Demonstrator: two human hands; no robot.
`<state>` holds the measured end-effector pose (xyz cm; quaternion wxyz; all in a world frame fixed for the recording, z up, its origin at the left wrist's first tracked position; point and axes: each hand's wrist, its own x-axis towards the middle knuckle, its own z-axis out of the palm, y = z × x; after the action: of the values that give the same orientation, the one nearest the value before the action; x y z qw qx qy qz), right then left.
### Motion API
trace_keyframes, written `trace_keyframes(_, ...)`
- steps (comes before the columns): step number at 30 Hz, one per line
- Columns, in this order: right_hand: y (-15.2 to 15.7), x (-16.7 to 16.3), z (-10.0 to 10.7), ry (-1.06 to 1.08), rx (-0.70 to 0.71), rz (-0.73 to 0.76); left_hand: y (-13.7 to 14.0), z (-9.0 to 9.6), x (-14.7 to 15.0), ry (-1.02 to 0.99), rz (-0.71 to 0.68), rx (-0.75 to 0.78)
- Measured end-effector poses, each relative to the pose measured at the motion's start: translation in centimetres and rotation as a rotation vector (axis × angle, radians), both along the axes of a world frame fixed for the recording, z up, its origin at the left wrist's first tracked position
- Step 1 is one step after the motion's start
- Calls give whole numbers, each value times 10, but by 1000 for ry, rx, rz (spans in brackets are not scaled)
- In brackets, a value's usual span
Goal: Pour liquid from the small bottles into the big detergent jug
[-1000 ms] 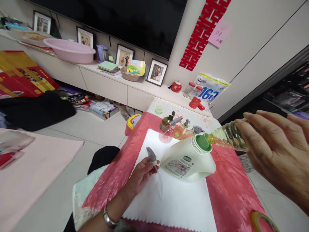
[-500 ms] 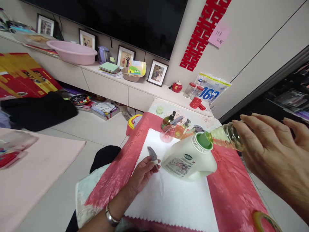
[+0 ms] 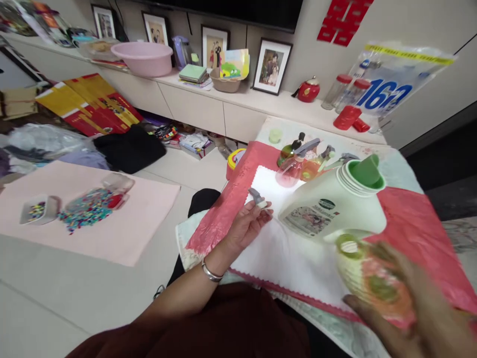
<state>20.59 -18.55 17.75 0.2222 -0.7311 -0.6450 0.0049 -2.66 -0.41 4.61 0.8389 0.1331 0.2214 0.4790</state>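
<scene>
My left hand (image 3: 242,226) is closed on a grey trigger spray head (image 3: 257,198), its thumb and fingers pinching the white collar, over the white mat (image 3: 261,253). My right hand (image 3: 428,308), blurred, is wrapped round a clear glass bottle (image 3: 367,278). The bottle's open neck tilts up toward me, in front of the jug; how much liquid is in it, I cannot tell. Between my hands stands a large pale green detergent jug (image 3: 320,211), uncapped, with a green spout (image 3: 367,170) in its mouth. The bottle is apart from that spout.
Behind the jug stand a pink-tinted spray bottle (image 3: 289,171), a dark green bottle (image 3: 286,154) and other spray bottles. A pink mat (image 3: 149,214) with scattered beads (image 3: 87,209) lies on the left. The low cabinet (image 3: 201,107) carries photo frames and a pink basin (image 3: 143,58).
My right hand has brought the bottle down and away from the jug's mouth, turning its neck upward. My left hand still holds the spray head. The view has swung left and down.
</scene>
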Motion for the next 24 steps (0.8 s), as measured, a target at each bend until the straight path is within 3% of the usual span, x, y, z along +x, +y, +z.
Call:
trace_keyframes(4, -12, -22, -60, 42, -62, -26, 5, 28, -14, -12, 138, 19)
trace_keyframes(7, -9, -37, -83, 123, -93, -113, 9, 42, -24, -17, 237, 26)
trace_keyframes(24, 11, -68, -99, 279, -124, -137, -6, 54, -26, 133, 194, 132)
